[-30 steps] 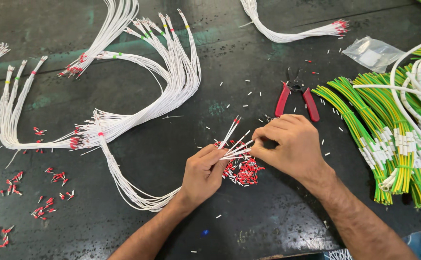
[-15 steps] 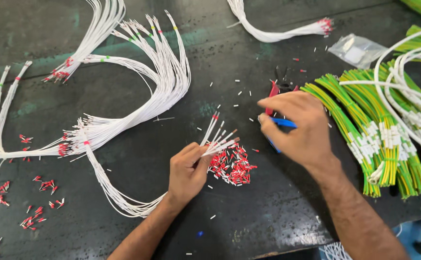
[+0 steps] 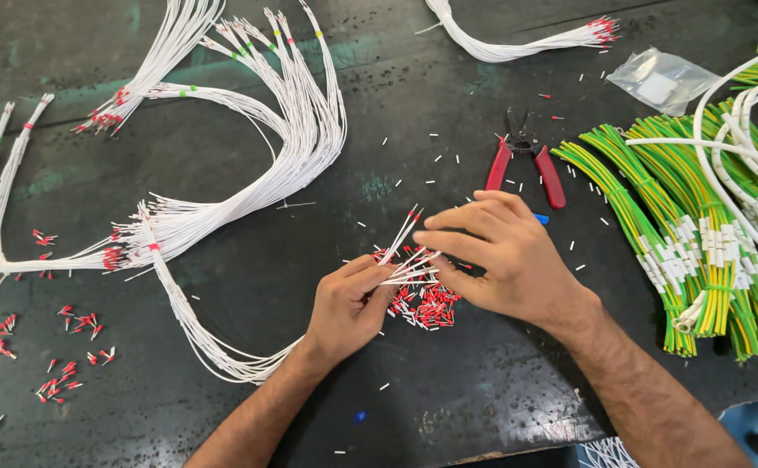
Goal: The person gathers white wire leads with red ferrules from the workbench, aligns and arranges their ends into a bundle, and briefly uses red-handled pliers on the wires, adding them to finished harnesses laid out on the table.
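The left hand (image 3: 348, 303) is clenched around a small bunch of white wires (image 3: 400, 264), pinching them near their free ends just above a heap of red ferrules (image 3: 426, 305) on the dark worktop (image 3: 448, 399). The right hand (image 3: 500, 256) reaches across with fingers extended; its fingertips meet the wire ends, though whether it grips a ferrule between them I cannot tell. The step in hand looks like fitting red ferrules onto stripped wire tips, one at a time. The next move seems to call for a fine pinch and a straight push along the wire's own line, with the left hand holding the bunch steady.

The held wires fan out up and to the right, their long axis running diagonally from the left fist toward the red-handled wire stripper (image 3: 524, 160); several already carry red tips. Behind the wrist the bundle trails down-left and loops away. Bundles of green-yellow wires (image 3: 699, 225) lie to the right.
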